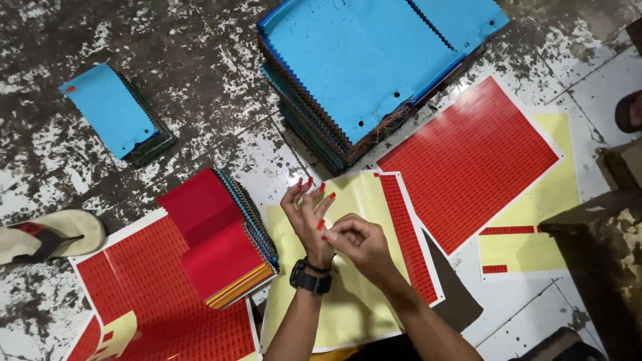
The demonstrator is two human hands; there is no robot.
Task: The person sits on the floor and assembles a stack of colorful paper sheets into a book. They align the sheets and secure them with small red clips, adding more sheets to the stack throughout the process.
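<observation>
Sticking red labels [322,224] on left fingers [306,200]

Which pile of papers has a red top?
The fanned stack of sample sheets with a red top sheet, left of the left hand. The big pile and the small far-left pile have blue tops.

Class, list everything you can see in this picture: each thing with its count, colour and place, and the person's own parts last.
large card stack: one, blue top, upper middle
small card stack: one, blue top, upper left
red-topped stack: one, left of the hands
full sticker sheets: two, red, right and lower left
peeled sheets: two, yellow, under the hands and far right
sandal: one, cream, left edge
floor: dark, paint-flecked
watch: one, black, left wrist
left hand: red stickers on fingers
right hand: touching left hand
</observation>
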